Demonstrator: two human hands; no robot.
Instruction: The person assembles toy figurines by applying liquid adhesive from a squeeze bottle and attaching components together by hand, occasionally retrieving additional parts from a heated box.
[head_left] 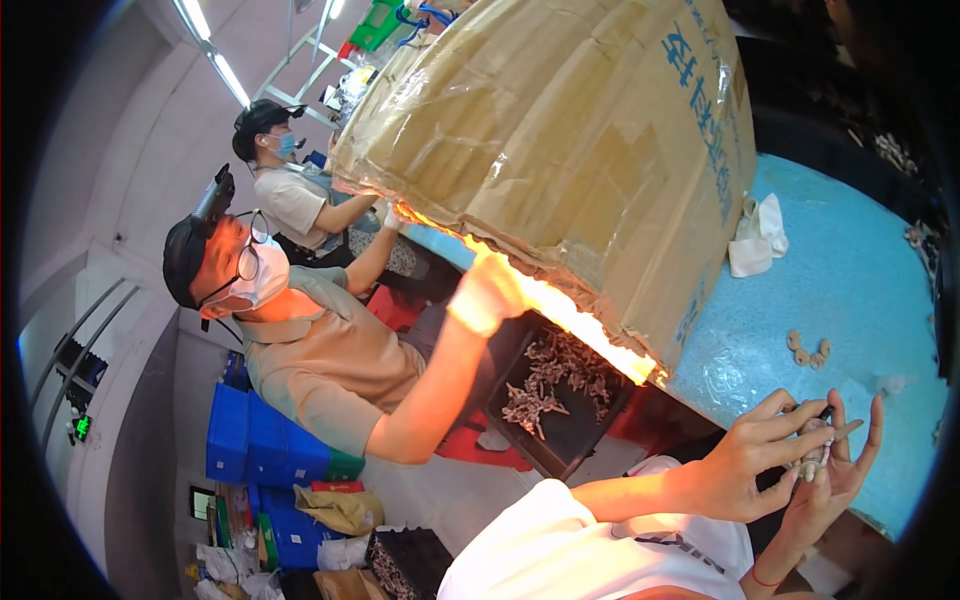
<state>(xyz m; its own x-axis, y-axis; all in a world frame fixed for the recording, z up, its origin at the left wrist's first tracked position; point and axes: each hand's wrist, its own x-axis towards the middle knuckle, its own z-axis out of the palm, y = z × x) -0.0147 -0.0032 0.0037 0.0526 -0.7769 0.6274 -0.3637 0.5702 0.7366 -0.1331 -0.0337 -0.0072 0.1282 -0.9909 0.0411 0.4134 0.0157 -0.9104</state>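
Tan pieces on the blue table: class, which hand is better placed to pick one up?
Probably the left hand: its fingertips lie nearer the tan pieces on the blue table, though both it and the right hand touch a small part.

Both bare hands meet at lower right, the left hand point(748, 455) with fingers spread, the right hand point(838, 478) cupped upright against it.

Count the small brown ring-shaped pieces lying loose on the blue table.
4 can be made out, clustered together on the blue table: one at the left, one below it, one lower right, one upper right. Others may lie hidden behind the cardboard box.
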